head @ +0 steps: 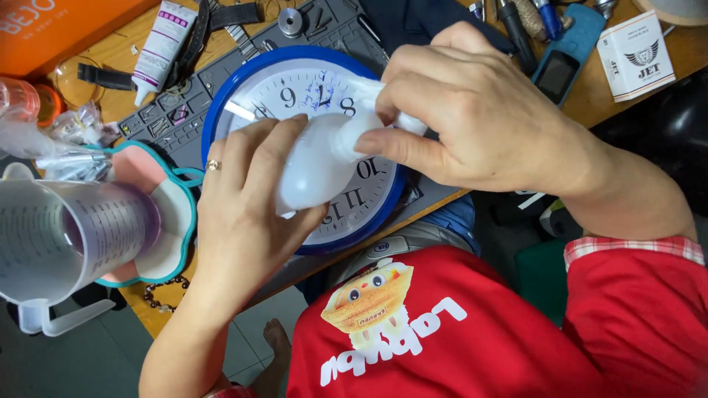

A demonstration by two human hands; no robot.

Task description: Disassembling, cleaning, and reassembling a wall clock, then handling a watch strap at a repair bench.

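Hands are seen over a blue-rimmed clock (254, 85) lying face up on the counter (605, 92). A white cloth (317, 166) is cupped by the left hand (243, 214) and pinched from above by the right hand (472, 110), both closed on it. Several numerals and part of the dial are hidden beneath cloth and fingers. A measuring jug (66, 236) is cut off at the left edge, its contents unclear.

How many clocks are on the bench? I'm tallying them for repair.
1: a blue-rimmed wall clock lying face up on the grey mat, partly covered by the left hand and right hand. Others may lie out of view.
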